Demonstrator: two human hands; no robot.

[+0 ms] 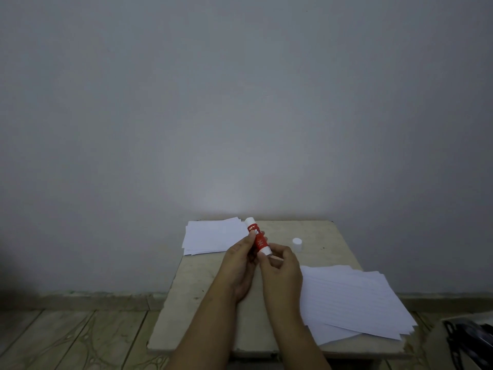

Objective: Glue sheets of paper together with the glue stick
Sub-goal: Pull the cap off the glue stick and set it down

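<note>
A red glue stick (257, 238) with white ends is held above the middle of a small beige table (202, 287). My left hand (240, 265) grips its red body. My right hand (280, 271) pinches the white base at the near end. Its white cap (297, 244) stands alone on the table to the right. One pile of white paper sheets (213, 236) lies at the far left of the table. A larger fanned pile of sheets (352, 300) lies at the near right and overhangs the table edge.
The table stands against a plain grey wall (240, 102). Patterned floor tiles (74, 340) show at the lower left. A dark object (469, 340) sits at the bottom right corner, beside the table.
</note>
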